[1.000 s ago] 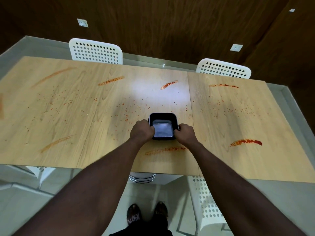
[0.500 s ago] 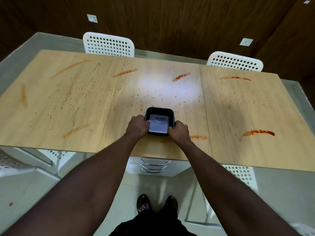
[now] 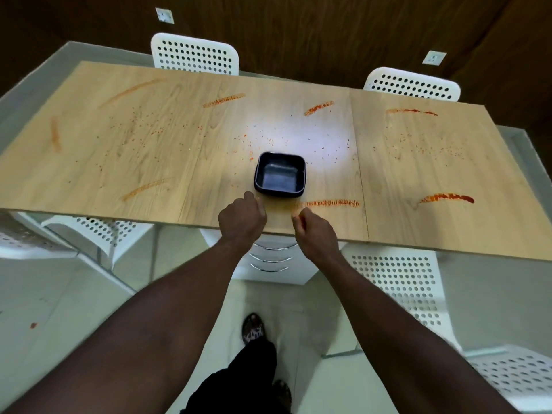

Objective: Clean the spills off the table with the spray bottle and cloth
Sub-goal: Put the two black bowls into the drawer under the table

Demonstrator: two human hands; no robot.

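Observation:
A long wooden table [image 3: 119,162] carries several red-orange smears, such as a bright smear [image 3: 446,198] at the right and a long smear [image 3: 328,203] near the front edge, plus scattered red specks. A square black bowl [image 3: 280,177] stands empty near the front middle. My left hand [image 3: 242,218] and my right hand [image 3: 313,231] hover over the front edge just short of the bowl, fingers curled, holding nothing. No spray bottle or cloth is in view.
Two white perforated chairs [image 3: 195,55] [image 3: 412,85] stand at the far side, and more white chairs [image 3: 397,282] are tucked under the near side. A white drawer unit [image 3: 270,258] sits beneath the table. A dark wooden wall rises behind.
Both hands have let go of the black bowl and pulled back toward the front edge. The bowl stays on the table. The camera has moved back.

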